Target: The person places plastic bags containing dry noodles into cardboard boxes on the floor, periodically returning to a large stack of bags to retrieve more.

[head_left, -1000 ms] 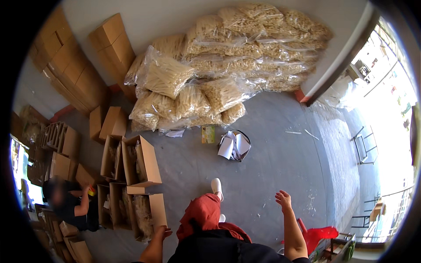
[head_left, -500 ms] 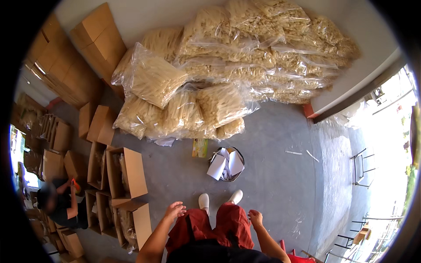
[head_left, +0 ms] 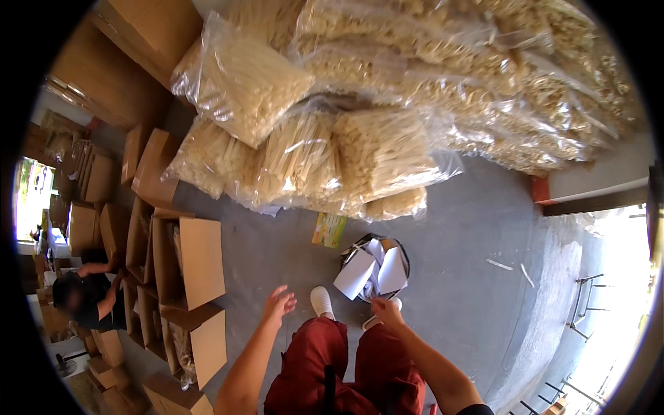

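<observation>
My left hand (head_left: 279, 305) hangs over the floor left of my left shoe (head_left: 321, 303), empty, its fingers apart and loosely bent. Over my right shoe is my right hand (head_left: 389, 312), at the near edge of a round dark-rimmed bin; its fingers look loosely spread, with nothing seen in them. White paper sheets (head_left: 355, 272) are piled in the bin (head_left: 405, 288) and stick up above its rim. Beyond it lie clear plastic bags of pale cream strips (head_left: 380, 149), stacked in a large heap against the wall.
Open cardboard boxes (head_left: 202, 263) stand in rows at the left, with a co-worker (head_left: 93, 297) in dark clothes beside them. A green and yellow printed sheet (head_left: 328, 229) lies on the grey floor near the bags. Black metal frames (head_left: 584, 304) stand by the bright opening at right.
I have come closer to the bag heap and bin. My right hand has moved forward and inward to the bin's near edge; my left reaches forward. The co-worker's arms have shifted toward the boxes.
</observation>
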Motion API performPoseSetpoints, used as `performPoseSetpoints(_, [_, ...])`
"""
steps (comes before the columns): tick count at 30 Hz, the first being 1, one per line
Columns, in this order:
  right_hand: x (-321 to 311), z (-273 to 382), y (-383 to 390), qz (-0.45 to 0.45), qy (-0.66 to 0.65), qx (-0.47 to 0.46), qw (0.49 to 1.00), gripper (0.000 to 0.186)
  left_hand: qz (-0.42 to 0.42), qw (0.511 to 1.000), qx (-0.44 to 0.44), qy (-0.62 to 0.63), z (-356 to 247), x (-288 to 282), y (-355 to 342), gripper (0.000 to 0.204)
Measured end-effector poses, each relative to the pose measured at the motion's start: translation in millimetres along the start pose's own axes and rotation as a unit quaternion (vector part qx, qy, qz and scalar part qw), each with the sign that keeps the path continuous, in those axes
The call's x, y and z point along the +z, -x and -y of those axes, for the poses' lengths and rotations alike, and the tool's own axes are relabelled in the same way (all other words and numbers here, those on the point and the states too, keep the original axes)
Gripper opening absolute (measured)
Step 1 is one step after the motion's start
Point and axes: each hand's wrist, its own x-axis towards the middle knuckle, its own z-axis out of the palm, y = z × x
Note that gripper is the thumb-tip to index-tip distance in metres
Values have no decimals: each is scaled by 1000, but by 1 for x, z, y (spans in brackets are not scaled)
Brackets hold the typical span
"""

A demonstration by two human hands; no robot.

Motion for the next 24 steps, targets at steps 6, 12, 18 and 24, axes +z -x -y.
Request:
performPoseSetpoints(6, [81,-11,-155,72,-207,21,976,29,-126,962,122,-208,17,2,-184,40])
performPoseSetpoints(12, [154,-47,-279,-2,20,-59,998,52,-192,776,275,-534,14,-27,-337,32])
performPoseSetpoints(18, [221,-100,-380,-190,-148,127,962,54,-228,671,269,-653,-18,-43,-442,28])
performPoseSetpoints(24, [247,-152,-416,-172,-10,103,980,45,-209,616,250,-717,-40,-34,-484,39])
